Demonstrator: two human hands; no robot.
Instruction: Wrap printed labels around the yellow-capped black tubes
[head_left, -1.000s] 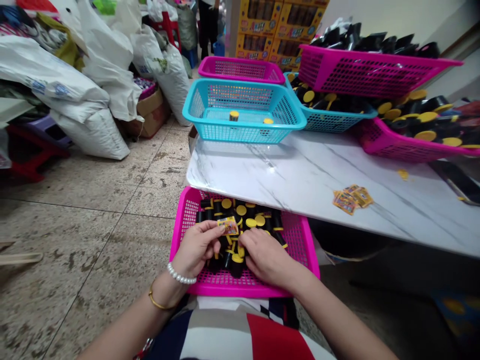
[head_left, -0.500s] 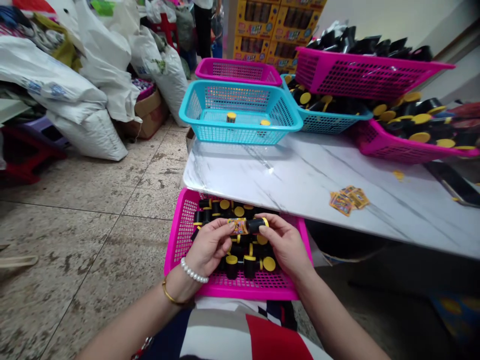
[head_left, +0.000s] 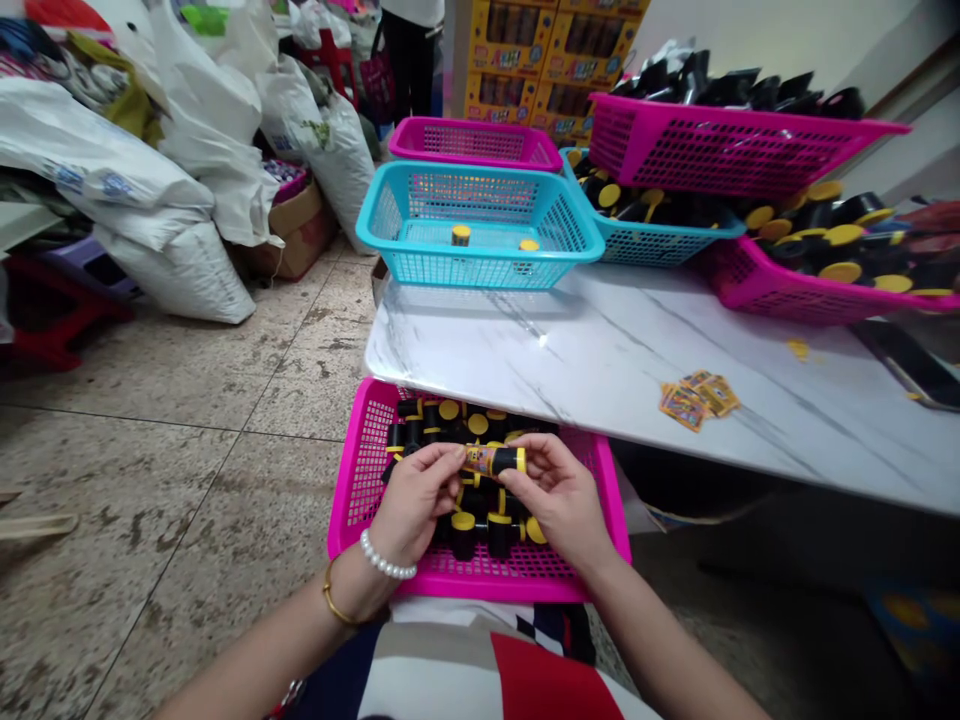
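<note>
Between both hands lies a small black bottle (head_left: 505, 461) with a yellow cap, held on its side above a pink basket (head_left: 346, 500). A colourful printed label (head_left: 480, 459) covers or overlaps its left part; whether it is fully stuck down I cannot tell. My left hand (head_left: 416, 500) is closed, thumb and forefinger pinching the label end. At the cap end my right hand (head_left: 566, 500) grips the bottle with thumb and fingers. Beneath them, several black bottles with yellow caps (head_left: 463, 535) lie jumbled in the basket.
On the marble-patterned table (head_left: 480, 335) stands a blue basket (head_left: 480, 275) holding two labelled bottles. A pile of labels (head_left: 697, 398) and a phone (head_left: 911, 360) lie to the right. Full baskets (head_left: 795, 290) stand behind. White sacks (head_left: 165, 260) crowd the left floor; a person (head_left: 411, 55) stands beyond.
The bottle has turned and shifted slightly left and down in my fingers. My right hand's fingers have moved around the cap end. The person in the background has shifted.
</note>
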